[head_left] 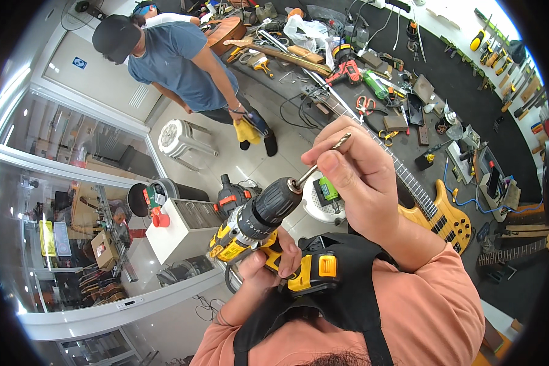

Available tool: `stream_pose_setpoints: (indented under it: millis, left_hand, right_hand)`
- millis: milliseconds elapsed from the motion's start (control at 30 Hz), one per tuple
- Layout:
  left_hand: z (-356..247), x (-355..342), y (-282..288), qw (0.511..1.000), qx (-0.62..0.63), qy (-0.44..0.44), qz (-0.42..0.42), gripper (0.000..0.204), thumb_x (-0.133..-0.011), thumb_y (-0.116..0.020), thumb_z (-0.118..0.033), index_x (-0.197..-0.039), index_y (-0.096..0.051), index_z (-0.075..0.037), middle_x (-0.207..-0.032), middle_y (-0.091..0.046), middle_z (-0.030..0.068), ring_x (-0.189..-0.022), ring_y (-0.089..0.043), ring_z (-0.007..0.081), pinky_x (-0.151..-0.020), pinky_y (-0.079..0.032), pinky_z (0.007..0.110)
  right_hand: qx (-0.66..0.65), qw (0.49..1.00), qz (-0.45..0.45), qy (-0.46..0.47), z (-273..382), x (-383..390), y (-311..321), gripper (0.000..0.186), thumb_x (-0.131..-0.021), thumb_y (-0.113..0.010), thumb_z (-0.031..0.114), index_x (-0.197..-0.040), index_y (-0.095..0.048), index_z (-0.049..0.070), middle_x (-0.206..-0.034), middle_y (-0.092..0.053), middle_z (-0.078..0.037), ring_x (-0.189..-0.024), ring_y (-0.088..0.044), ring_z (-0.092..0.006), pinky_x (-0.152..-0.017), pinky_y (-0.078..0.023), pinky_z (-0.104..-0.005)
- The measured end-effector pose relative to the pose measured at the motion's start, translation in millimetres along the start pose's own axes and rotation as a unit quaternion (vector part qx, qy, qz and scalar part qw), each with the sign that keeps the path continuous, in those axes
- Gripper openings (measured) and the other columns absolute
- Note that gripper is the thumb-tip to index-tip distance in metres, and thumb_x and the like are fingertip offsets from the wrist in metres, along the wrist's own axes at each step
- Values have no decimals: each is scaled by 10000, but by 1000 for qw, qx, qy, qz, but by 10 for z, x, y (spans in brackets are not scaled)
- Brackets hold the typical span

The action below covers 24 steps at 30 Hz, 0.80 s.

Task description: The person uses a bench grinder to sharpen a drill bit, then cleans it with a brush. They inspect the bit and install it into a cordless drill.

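A yellow and black cordless drill (244, 226) is held in front of my chest, tilted with its black chuck (278, 201) up and to the right. My left hand (274, 259) is wrapped round its handle, above the yellow and black battery (314, 273). Out of the chuck's mouth sticks a slim metal drill bit (309, 173) with a spiral tip. My right hand (360, 174) pinches that bit between thumb and fingers, its twisted end showing past the fingertips. Whether the chuck jaws grip the bit cannot be made out.
On the right, a long workbench carries a yellow-bodied bass guitar (440, 216), a red power tool (348, 72), pliers and scattered tools. White stools (180, 139) stand on the floor. A person in a blue shirt (180, 61) stands beyond, holding a yellow cloth (246, 131).
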<state>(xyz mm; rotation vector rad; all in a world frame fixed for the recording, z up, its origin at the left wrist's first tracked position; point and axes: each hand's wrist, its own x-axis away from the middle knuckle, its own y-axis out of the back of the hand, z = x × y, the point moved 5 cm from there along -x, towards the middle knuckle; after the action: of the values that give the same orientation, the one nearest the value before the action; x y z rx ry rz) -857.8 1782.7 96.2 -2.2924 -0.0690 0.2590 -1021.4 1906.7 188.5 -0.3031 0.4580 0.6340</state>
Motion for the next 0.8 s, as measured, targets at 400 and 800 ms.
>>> stream_pose_setpoints:
  millis: [400, 800]
  left_hand:
    - [14, 88, 27, 999, 31, 30, -13, 622, -956, -715, -498, -1077, -607, 102, -570, -541, 43, -442, -490, 121, -466, -385, 271]
    - [-18, 128, -14, 1000, -4, 15, -23, 691, -925, -728, -537, -1118, -613, 116, -677, -613, 72, -466, -521, 120, -503, -430, 272]
  right_hand:
    - [-14, 1000, 12, 14, 24, -5, -19, 129, -1046, -611, 46, -1000, -703, -33, -1049, -655, -110, -980, -641, -185, -857, -519, -322]
    - [-135, 989, 47, -20, -191, 128, -179, 677, -981, -703, 460, -1360, -511, -66, -1247, -593, -155, -1162, -602, -241, -1016, -451, -397]
